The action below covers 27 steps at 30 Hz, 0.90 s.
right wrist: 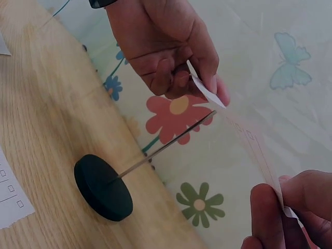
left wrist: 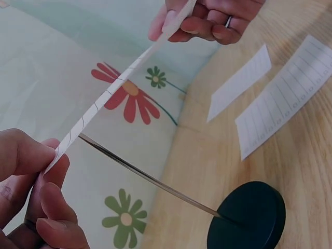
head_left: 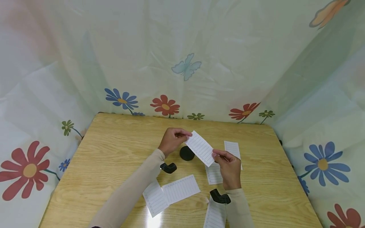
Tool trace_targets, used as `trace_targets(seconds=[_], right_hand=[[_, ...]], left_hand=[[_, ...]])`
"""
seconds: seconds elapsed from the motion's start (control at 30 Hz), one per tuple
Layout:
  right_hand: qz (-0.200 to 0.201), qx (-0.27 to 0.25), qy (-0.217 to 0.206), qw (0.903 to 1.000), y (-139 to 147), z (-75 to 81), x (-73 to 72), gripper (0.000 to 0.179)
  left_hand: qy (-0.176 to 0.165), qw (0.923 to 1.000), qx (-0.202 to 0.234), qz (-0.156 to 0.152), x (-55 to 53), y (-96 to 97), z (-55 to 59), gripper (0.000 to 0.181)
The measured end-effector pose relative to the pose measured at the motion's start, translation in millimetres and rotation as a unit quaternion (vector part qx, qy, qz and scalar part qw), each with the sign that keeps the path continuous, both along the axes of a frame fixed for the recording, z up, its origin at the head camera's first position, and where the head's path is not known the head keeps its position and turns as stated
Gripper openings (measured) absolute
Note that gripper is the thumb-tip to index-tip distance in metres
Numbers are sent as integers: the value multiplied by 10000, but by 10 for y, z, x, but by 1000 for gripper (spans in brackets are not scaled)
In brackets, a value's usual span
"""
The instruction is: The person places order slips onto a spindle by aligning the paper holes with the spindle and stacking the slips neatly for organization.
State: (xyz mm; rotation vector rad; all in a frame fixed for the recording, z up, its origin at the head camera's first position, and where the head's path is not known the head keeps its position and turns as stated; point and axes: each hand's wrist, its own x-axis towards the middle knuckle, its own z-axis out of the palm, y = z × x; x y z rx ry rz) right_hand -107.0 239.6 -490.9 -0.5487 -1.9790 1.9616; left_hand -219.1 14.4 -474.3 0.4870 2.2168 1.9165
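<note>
A lined paper slip (head_left: 201, 148) with small checkboxes is stretched between both hands above a paper spike. My left hand (head_left: 175, 139) pinches its upper left end between thumb and fingers. At the lower right end, my right hand (head_left: 228, 167) pinches the slip the same way. The spike has a round black base (head_left: 187, 153) on the table and a thin metal rod (left wrist: 150, 179) rising from it. In the left wrist view the rod's upper end overlaps the slip's underside, nearer the left hand. The right wrist view shows the rod tip (right wrist: 213, 112) right by the slip.
Similar slips lie on the wooden table (head_left: 119, 148): two overlapping slips (head_left: 181, 189) at front left, one slip (head_left: 215, 210) under the right forearm, and two more (head_left: 232, 148) behind the right hand. A flowered curtain (head_left: 137, 57) surrounds the table's back and sides.
</note>
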Motion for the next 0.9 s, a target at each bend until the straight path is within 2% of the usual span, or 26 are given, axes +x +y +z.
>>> trace_targets(seconds=[0.23, 0.5, 0.9], right_hand=[[-13, -22, -19, 10000, -6, 1, -17, 23], [13, -232, -54, 9997, -16, -84, -50, 18], [99, -231, -220, 9994, -14, -188, -23, 16]], left_hand=[[-26, 10000, 21, 35, -18, 9, -14, 16], [-23, 9999, -100, 49, -23, 2, -36, 15], [-6, 9995, -305, 47, -14, -31, -199, 16]])
